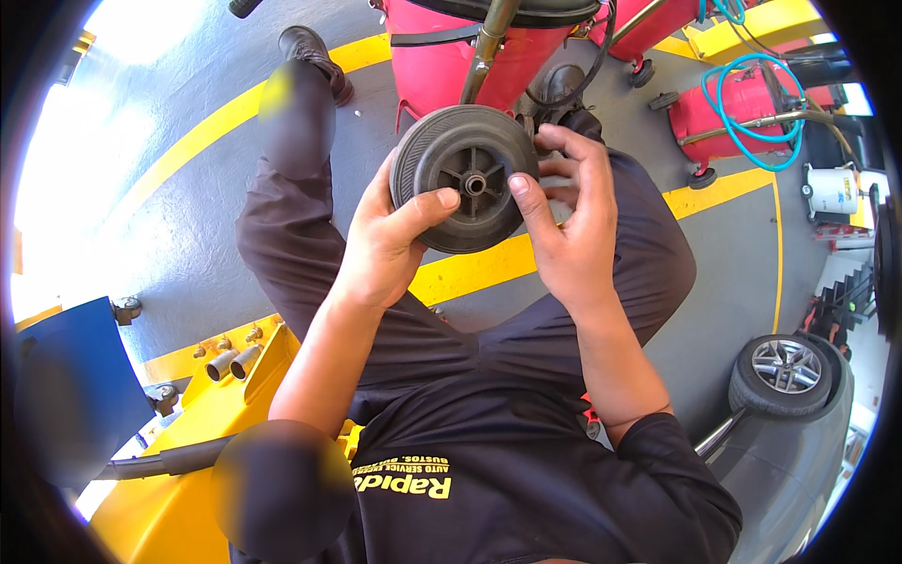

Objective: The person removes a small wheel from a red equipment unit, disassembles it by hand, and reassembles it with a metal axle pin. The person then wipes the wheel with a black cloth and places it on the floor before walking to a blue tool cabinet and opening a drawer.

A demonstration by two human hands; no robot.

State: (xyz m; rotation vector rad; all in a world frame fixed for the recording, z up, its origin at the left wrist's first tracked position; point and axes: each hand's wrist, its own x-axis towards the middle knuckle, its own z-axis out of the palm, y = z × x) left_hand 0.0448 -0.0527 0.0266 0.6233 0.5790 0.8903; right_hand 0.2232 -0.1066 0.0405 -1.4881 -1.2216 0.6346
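Wheel (467, 179): small, black, rubber-tyred, held upright above lap.
Left hand (390, 240): grip grasping wheel.
Right hand (564, 221): grip grasping wheel, thumb near hub.

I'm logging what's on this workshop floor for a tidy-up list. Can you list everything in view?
small wheel: one, black with spoked hub, held up between both hands
drum units on castors: at least two, red, top centre and top right
hose: one, teal, coiled on the right red unit
canister: one, white, far right
car wheel: one, black tyre with silver rim, lower right
lift arm: one, yellow, lower left
panel: one, blue, left edge
floor lines: yellow, on grey floor
left hand: grips wheel rim
right hand: thumb by the hub
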